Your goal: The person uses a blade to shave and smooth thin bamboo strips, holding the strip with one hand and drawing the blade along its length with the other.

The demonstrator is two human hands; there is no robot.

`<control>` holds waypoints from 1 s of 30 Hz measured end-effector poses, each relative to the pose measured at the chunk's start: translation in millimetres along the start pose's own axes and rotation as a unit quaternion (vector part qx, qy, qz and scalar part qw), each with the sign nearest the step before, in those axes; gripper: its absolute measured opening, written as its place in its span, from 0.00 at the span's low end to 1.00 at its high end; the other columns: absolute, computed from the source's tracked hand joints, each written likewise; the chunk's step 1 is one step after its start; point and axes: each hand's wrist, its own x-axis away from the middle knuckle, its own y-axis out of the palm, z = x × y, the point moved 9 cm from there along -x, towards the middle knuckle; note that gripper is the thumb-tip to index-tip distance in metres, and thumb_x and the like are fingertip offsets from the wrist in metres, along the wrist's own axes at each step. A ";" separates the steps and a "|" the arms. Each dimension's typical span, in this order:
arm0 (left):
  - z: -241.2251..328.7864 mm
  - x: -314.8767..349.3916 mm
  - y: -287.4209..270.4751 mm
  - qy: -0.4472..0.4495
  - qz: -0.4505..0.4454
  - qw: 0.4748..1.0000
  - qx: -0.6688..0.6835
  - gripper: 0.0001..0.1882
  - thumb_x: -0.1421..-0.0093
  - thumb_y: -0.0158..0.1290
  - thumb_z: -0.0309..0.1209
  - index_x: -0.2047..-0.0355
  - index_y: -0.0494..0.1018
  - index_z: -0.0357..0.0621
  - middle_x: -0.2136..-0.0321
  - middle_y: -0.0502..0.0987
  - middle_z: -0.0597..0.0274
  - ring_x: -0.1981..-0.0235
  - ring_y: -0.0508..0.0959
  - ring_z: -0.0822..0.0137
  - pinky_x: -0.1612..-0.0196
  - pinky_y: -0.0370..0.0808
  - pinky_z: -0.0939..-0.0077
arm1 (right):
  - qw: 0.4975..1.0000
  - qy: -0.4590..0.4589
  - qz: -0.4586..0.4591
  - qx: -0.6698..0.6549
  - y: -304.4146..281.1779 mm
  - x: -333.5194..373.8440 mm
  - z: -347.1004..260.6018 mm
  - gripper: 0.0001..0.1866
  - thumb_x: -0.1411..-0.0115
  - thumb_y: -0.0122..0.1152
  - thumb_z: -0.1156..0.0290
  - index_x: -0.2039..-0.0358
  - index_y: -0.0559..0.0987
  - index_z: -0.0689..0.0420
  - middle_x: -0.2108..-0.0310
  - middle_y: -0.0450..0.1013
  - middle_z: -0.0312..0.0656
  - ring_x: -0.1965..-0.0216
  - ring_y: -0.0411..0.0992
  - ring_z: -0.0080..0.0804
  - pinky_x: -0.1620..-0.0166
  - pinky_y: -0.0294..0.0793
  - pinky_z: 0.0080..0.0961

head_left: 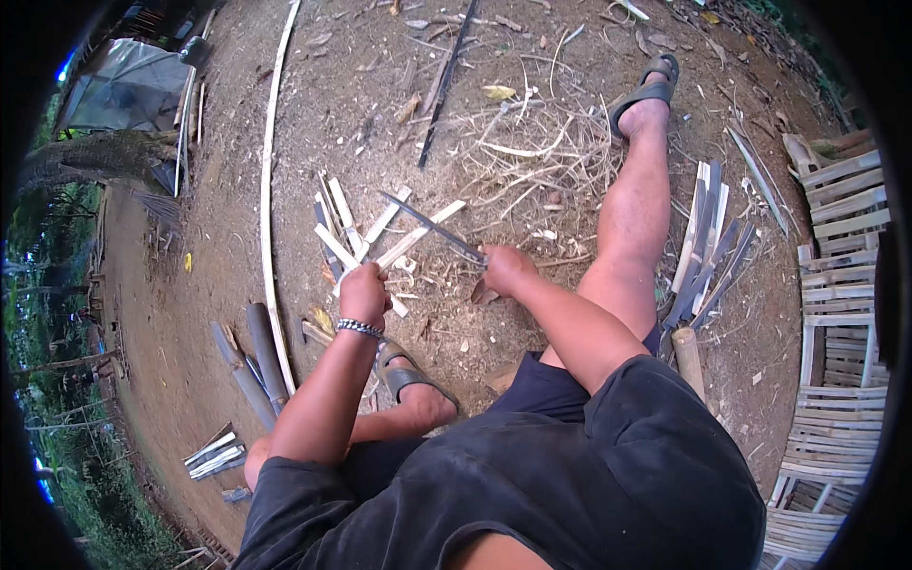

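My left hand [363, 299], with a chain bracelet at the wrist, is closed round pale split bamboo strips [404, 245] that fan out beyond the fist. My right hand [508, 271] grips a long-bladed knife [446, 236]; its handle is mostly hidden in the fist. The dark blade points up and left, crossing over the strips in this view; whether it touches them I cannot tell. Just past my left hand, more bamboo strips [339, 201] lie on the ground, some dark-skinned.
Curled shavings [541, 157] lie ahead, near a long dark strip [445, 90]. A long pale strip [268, 190] runs along the left, beside bamboo pieces [266, 347] and a small bundle [214, 458]. At right are a strip bundle [698, 237] and a slatted bamboo structure [841, 408].
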 end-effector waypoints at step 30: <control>-0.9 -9.5 -9.6 -0.067 0.008 0.996 0.065 0.09 0.38 0.47 0.33 0.74 0.70 0.44 0.84 0.66 0.68 0.89 0.63 0.74 0.86 0.62 0.76 | 0.996 0.079 0.006 -0.031 43.4 -48.6 99.3 0.15 0.45 0.58 0.68 0.60 0.82 0.62 0.57 0.78 0.57 0.55 0.78 0.53 0.51 0.77 0.42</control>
